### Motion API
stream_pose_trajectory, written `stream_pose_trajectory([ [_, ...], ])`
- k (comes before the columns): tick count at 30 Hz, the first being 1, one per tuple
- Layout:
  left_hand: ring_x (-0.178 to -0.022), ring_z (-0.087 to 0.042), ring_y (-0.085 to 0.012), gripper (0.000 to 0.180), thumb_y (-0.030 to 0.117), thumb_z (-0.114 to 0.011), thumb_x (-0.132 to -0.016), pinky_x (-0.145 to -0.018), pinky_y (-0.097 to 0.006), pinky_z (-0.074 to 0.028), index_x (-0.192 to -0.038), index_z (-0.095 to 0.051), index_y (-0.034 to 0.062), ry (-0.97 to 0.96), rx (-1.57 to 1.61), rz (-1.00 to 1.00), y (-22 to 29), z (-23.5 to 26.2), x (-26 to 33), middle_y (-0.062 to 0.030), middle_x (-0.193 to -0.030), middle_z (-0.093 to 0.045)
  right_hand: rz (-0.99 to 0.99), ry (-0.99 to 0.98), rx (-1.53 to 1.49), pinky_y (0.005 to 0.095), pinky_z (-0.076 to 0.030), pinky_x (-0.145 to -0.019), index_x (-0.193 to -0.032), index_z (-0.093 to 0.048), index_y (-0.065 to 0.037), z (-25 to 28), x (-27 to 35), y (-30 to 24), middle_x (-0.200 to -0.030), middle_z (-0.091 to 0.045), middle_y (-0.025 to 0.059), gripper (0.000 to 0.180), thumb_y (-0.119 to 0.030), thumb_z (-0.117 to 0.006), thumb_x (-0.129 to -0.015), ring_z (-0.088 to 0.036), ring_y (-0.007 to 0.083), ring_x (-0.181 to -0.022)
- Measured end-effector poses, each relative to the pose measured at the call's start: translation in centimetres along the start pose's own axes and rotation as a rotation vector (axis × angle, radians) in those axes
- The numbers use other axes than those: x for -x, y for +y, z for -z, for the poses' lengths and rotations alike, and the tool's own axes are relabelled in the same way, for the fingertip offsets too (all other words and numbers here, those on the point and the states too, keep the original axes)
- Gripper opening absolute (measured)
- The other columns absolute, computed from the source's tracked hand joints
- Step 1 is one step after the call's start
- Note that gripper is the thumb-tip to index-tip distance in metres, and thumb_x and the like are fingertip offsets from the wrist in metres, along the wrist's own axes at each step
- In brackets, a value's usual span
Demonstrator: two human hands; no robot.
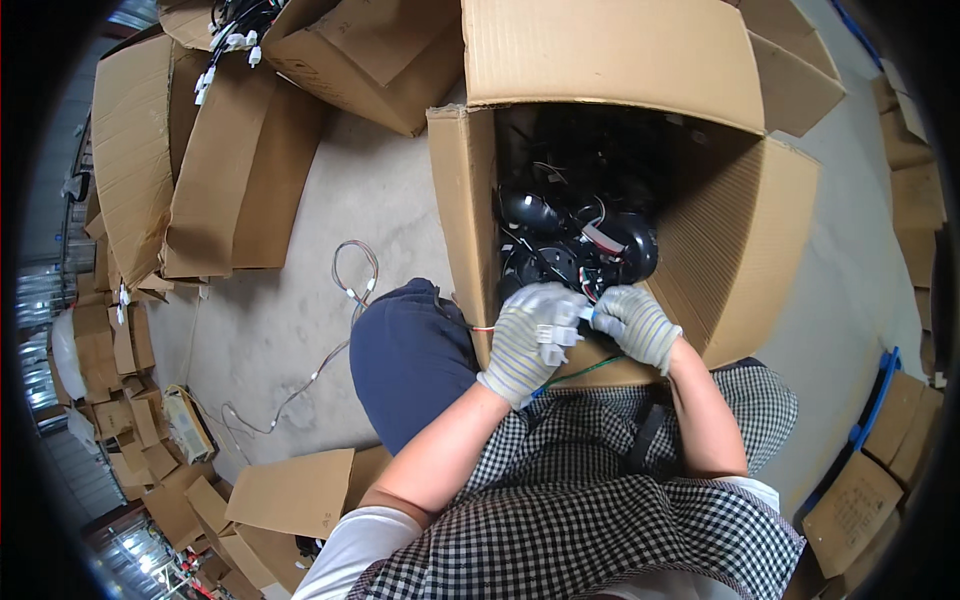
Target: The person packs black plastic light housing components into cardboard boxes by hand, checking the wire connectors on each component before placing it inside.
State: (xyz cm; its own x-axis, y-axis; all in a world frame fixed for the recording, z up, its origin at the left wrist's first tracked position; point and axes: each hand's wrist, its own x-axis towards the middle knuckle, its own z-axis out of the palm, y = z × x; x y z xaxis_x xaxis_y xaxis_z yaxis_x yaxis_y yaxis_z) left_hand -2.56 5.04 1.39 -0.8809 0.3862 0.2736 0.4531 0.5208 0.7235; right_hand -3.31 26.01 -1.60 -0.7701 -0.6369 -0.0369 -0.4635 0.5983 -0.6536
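Observation:
Over the near edge of a large open cardboard box (446, 220), my two hands in striped work gloves work close together. My left hand (530, 330) is closed around white plastic wire connectors (556, 345). A red wire (483, 328) runs out from its left side, and a green wire (590, 371) shows below. With its fingers pinched, my right hand (640, 324) grips a small pale connector (586, 314) beside the left fingertips. Inside the box, just beyond my hands, lie several black rounded housings (531, 211) with thin wires and a reddish-grey piece (603, 239).
A loose wire harness (318, 374) with white connectors trails over the floor (385, 200) to my left. Another open box (215, 190) stands at far left, with black cables (240, 30) above it. Flattened cartons (853, 510) lie at right beside a blue bar (873, 400).

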Motion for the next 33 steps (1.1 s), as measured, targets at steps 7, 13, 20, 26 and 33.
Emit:
stream_pose_trajectory([
  [7,-0.098,-0.058,-0.0248,0.053,0.032,-0.063,-0.078,-0.098,-0.040,-0.035,-0.126,-0.051,0.0153,-0.714,-0.175,-0.131,1.4,-1.0,0.3,-0.0076,-0.098,-0.063,-0.203,0.017,-0.339,0.0401,-0.046,-0.078,-0.089,-0.064,-0.005,-2.5,6.1,-3.1,-0.088,-0.063,0.0138,0.015,-0.017,-0.059,-0.082,-0.058,0.0332,-0.087],
  [13,-0.084,-0.061,-0.0265,0.055,0.030,-0.061,-0.076,-0.085,-0.037,-0.042,-0.129,-0.050,0.0186,-0.796,-0.401,-0.275,1.1,-2.1,1.3,-0.0079,-0.082,-0.063,-0.388,0.164,0.077,0.0425,-0.047,-0.074,-0.082,-0.061,-0.006,-3.4,9.0,-4.4,-0.084,-0.061,0.0126,0.012,-0.015,-0.053,-0.081,-0.059,0.0318,-0.082],
  [20,-0.058,-0.055,-0.0107,0.031,0.007,-0.062,-0.083,-0.053,-0.023,-0.044,-0.114,-0.064,0.0068,-0.504,0.213,-0.202,0.7,-1.6,1.8,-0.0037,-0.083,-0.059,-0.855,0.743,-1.094,0.0173,-0.034,-0.049,-0.089,-0.062,-0.004,-0.5,12.8,-8.1,-0.066,-0.054,0.0002,0.030,-0.031,-0.053,-0.094,-0.042,0.0039,-0.052],
  [26,-0.066,-0.060,-0.0187,0.033,0.018,-0.066,-0.080,-0.063,-0.030,-0.048,-0.114,-0.064,0.0155,-0.687,0.848,0.522,1.7,-1.8,1.7,-0.0067,-0.079,-0.062,-0.821,0.761,-1.154,0.0180,-0.031,-0.046,-0.097,-0.061,-0.002,-1.4,12.2,-8.8,-0.056,-0.046,-0.0024,0.032,-0.032,-0.052,-0.094,-0.038,0.0047,-0.048],
  [33,-0.074,-0.061,-0.0281,0.028,0.019,-0.069,-0.070,-0.069,-0.036,-0.049,-0.096,-0.068,0.0115,-0.777,0.308,-0.283,1.6,-3.2,2.7,-0.0085,-0.077,-0.063,-0.703,0.615,-1.024,0.0190,-0.041,-0.061,-0.100,-0.063,-0.002,-2.9,9.3,-6.0,-0.075,-0.057,-0.0012,0.035,-0.034,-0.051,-0.094,-0.050,0.0052,-0.064],
])
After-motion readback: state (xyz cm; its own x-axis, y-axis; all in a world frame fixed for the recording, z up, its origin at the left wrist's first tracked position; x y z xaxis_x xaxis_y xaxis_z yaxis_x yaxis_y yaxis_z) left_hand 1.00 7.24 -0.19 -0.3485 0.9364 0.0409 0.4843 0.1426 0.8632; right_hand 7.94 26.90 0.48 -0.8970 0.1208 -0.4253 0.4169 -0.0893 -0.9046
